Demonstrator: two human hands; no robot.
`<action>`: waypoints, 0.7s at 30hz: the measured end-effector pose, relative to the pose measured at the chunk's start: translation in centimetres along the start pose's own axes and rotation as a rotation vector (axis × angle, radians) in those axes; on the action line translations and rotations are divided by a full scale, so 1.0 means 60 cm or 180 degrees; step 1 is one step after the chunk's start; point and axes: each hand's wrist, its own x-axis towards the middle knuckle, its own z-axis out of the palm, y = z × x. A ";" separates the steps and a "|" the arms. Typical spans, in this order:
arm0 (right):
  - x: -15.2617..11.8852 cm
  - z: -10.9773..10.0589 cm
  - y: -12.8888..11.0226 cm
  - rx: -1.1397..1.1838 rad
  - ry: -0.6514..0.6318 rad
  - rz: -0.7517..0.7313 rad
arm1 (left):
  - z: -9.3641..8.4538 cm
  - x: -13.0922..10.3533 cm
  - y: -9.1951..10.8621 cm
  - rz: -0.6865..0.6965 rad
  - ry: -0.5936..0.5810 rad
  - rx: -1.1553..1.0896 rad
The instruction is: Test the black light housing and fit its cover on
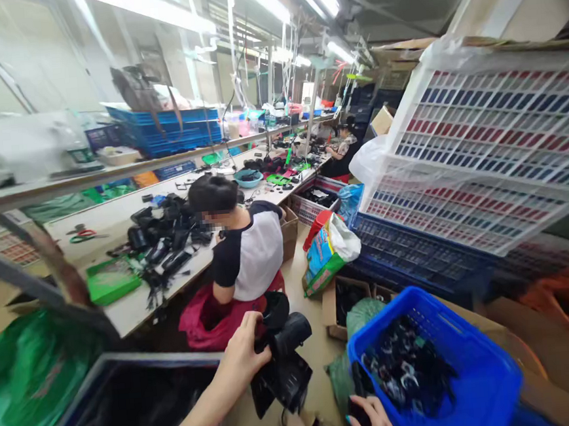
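Head view: the left hand [246, 350] is closed around a clutch of black plastic parts [289, 363], thumb on one side and fingers over the top, with a rounded barrel-like piece and flatter panels jutting beyond the grip. The clutch is held up over the floor, between the seated co-worker [258, 254] and a blue basket [490, 354]. Down beside the basket's near left wall, the right hand [374, 422] has its fingers bent at a dark piece [359, 412]; the lower edge of the frame cuts this hand off, so I cannot tell whether it grips that piece or only touches it.

The step in hand looks like handling loose black parts by the clutch. As I judge it, any next move calls for a firm left grip, since the parts spread well past the fingers and one could slip out. The right hand would need to stay clear of the basket wall.

Small dark parts [408, 367] lie inside the basket, and a larger black heap [168, 235] covers part of the workbench [125, 314] by a green tray [110, 286].

As for writing, the blue-and-green bag [325, 256] on the floor carries colourful print, and a bottle [80, 153] on the shelf wears a greenish label; neither yields a readable word or brand.
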 end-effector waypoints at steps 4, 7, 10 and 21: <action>0.204 -0.020 -0.022 0.0035 -0.0093 0.0042 | 0.034 0.192 0.058 0.0161 -0.0021 0.0023; 0.332 -0.030 -0.042 0.0018 -0.0155 0.0155 | 0.048 0.328 0.094 0.0333 -0.0019 0.0155; 0.441 -0.032 -0.047 0.0014 -0.0172 0.0288 | 0.056 0.458 0.115 0.0351 -0.0047 0.0222; 0.828 0.073 0.019 -0.0058 0.0113 0.0447 | 0.052 0.916 0.088 0.0425 0.0302 0.0445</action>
